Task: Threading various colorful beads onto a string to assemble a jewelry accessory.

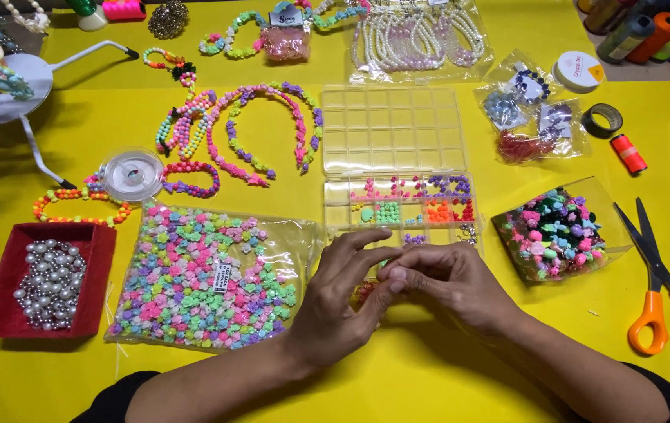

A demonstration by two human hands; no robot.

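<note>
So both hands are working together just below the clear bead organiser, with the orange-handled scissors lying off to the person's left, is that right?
Not quite. The head view shows the orange-handled scissors lying to the person's right, not left. The rest holds: the left hand and right hand meet just below the clear bead organiser.

Bare forearms; black pushed-up sleeves point(111, 399)

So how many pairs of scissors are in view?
1: the orange-handled scissors lie on the yellow table at the right edge, beside the open bag of beads. Others may be out of frame.
</note>
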